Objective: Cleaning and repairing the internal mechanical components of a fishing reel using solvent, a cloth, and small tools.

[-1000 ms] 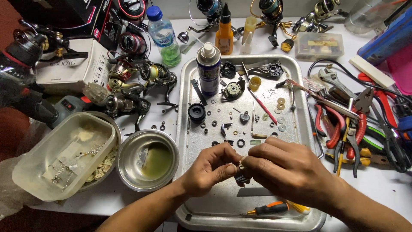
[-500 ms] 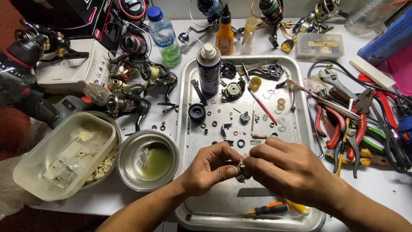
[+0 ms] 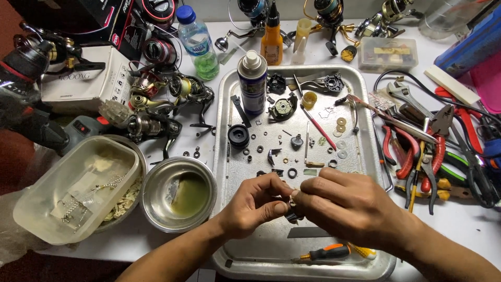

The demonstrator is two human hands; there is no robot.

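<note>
Head view: left hand [image 3: 255, 206] and right hand [image 3: 347, 203] pinch one small dark metal part [image 3: 292, 213] together at 6 o'clock over the shiny metal tray [image 3: 365, 94]. If fingers slip, it may drop among tiny washers [image 3: 340, 125] at 1 o'clock.

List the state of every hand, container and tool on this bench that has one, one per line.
left hand: fingers pinched on a small dark part
right hand: fingers closed on the same part
spray can: upright, capped
water bottle: cap on, green liquid at the bottom
steel bowl: holds greenish liquid
orange screwdriver: lying flat in the metal tray
red pliers: lying loose on the table
</note>
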